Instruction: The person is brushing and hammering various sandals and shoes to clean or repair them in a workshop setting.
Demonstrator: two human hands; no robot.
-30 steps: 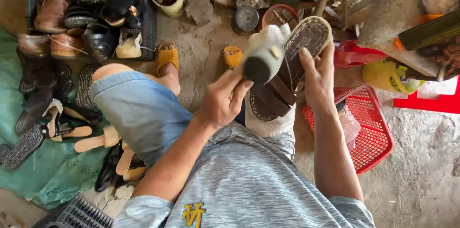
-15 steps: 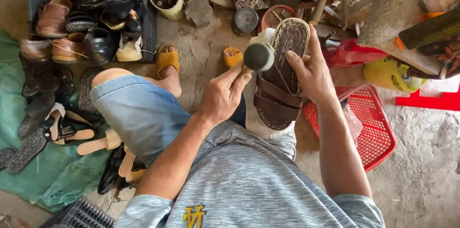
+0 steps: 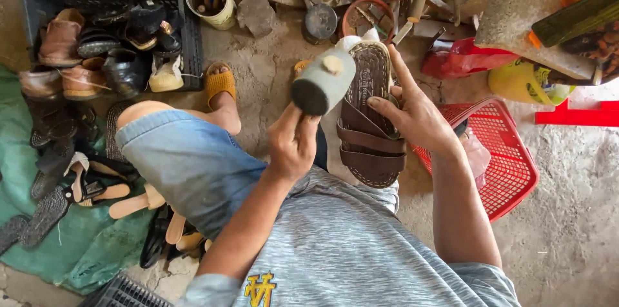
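Observation:
My left hand grips the handle of a hammer with a thick grey cylindrical head and a dark face, held up in front of me. My right hand holds a brown strapped sandal upright by its right edge, fingers spread against it, toe end pointing away. The hammer head hangs just left of the sandal's upper part, close to it or touching; I cannot tell which. My bent knee in blue denim shorts lies to the left below the hammer.
A black crate of worn shoes stands at the upper left, with more sandals on a green tarp. A red plastic basket lies to the right. A tin of tools, pliers and scrap line the top. My foot wears a yellow sandal.
The hammer head has swung left and slightly down, off the sandal's toe end. The sandal has turned from tilted to more upright in my right hand.

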